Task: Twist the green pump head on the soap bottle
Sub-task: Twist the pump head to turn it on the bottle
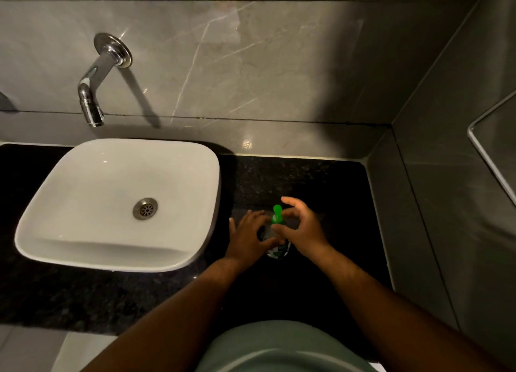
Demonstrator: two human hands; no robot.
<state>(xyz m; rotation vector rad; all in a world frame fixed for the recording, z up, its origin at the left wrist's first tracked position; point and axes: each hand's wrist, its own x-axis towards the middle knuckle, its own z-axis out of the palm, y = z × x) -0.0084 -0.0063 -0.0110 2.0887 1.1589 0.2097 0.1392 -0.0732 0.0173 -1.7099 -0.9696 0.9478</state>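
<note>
The green pump head, on the soap bottle at 3 o'clock of the basin, is pinched by the right hand while the body is gripped by the left hand; judged light, stiff and likely slippery, it is best held at its collar.

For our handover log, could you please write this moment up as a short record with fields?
soap bottle: upright on black counter
left hand: grips the bottle's body
right hand: fingers curled round green pump head
surroundings: white basin left of the bottle, wall tap above it
</note>
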